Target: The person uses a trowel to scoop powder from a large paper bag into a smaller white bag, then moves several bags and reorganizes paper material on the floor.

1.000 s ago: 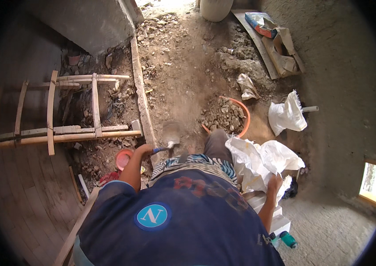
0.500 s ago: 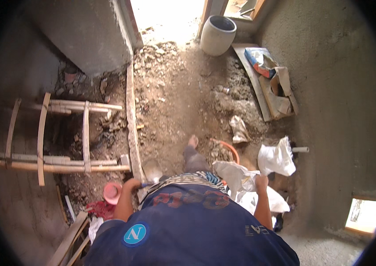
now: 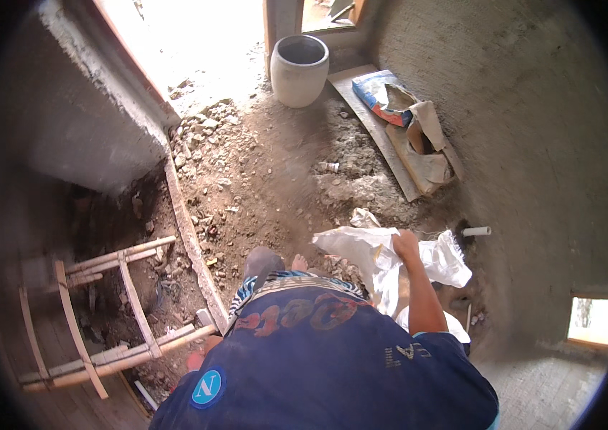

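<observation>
My right hand is closed on the upper edge of a white sack, which hangs in loose folds in front of me, right of my body. Another white sack lies just right of that hand, and more white sacking shows beside my forearm. Of my left arm, only a bit of skin seems to show beside the shirt. The left hand itself is hidden.
A bamboo ladder lies at the left beside a concrete ledge. Rubble covers the ground ahead. A large pot stands by the doorway. Boards with a torn bag lie along the right wall. A white pipe sticks out nearby.
My right hand has lifted the white sack forward and spread it out. My left hand, earlier at the ledge with a blue-handled tool, has dropped from sight. My view has turned right.
</observation>
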